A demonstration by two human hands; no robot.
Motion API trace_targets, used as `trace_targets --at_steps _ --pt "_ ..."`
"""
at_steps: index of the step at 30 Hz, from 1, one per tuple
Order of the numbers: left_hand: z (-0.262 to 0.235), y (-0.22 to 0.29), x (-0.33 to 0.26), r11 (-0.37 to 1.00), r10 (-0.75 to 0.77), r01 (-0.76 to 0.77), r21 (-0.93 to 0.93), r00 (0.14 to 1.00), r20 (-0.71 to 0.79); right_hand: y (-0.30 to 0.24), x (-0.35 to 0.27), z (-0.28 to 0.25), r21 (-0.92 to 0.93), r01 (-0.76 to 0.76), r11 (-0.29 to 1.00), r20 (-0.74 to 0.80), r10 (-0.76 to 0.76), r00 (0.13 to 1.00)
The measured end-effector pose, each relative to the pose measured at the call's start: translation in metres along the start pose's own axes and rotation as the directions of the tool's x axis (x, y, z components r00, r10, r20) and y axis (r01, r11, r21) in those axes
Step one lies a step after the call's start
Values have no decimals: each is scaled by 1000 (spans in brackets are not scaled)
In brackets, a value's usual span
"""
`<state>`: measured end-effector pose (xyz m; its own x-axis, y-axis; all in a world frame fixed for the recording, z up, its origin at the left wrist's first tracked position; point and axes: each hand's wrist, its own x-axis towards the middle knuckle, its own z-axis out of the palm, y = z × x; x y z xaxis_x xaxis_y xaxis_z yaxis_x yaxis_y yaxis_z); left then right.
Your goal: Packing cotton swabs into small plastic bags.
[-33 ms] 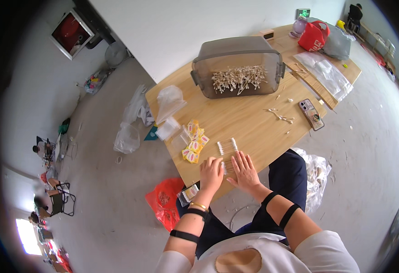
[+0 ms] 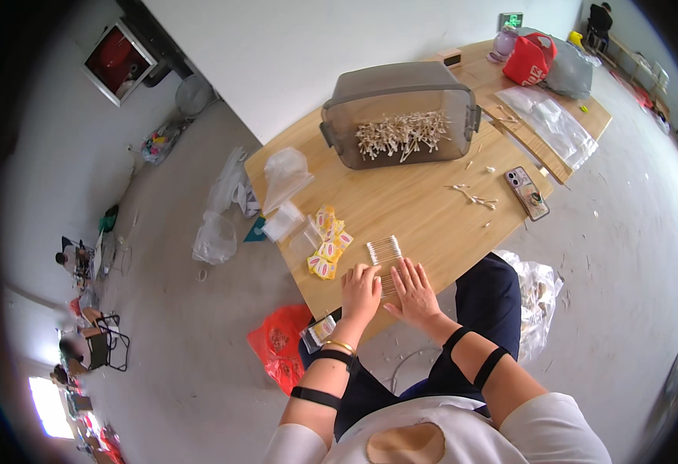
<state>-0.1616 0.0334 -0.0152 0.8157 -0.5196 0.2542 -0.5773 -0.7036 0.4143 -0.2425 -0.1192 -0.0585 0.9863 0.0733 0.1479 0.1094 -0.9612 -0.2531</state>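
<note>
Two neat rows of cotton swabs lie near the table's front edge. The farther row of cotton swabs (image 2: 384,249) is untouched, its white tips at both sides. Against the left side of the nearer row rests my left hand (image 2: 361,292), its fingers curled and close together. What its fingertips hold, if anything, is hidden. My right hand (image 2: 414,294) lies flat with fingers stretched out at the nearer row's right side, covering part of it. Yellow-and-white printed cards (image 2: 328,246) lie in a loose pile left of the rows.
A grey translucent bin (image 2: 401,108) on its side holds a heap of cotton swabs. Loose swabs (image 2: 472,196) and a phone (image 2: 527,193) lie at right. Clear plastic bags (image 2: 286,172) are at left. A red bag (image 2: 281,348) is below the table's left corner.
My left hand has shifted slightly to the right, closer to my right hand, narrowing the visible part of the nearer row. My right hand has barely moved.
</note>
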Motion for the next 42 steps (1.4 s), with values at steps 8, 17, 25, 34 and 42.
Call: trace_targets --at_steps 8,17,25,34,42 --pt "27 1 27 992 40 -47 117 997 63 -1 -1 -4 14 -13 1000 11 13 1000" --pt "24 2 13 999 -16 14 35 998 62 -1 -1 -11 0 -34 999 35 34 999" --pt "20 -8 1 997 -63 66 -41 996 62 -2 -1 -11 -1 -28 1000 21 28 999" --pt "-1 -15 -67 961 -211 218 169 976 -54 -1 -1 -6 7 -27 1000 42 27 999" --pt "-19 -113 -154 731 -644 682 -36 671 -368 -21 1 4 -36 90 995 87 -87 992"
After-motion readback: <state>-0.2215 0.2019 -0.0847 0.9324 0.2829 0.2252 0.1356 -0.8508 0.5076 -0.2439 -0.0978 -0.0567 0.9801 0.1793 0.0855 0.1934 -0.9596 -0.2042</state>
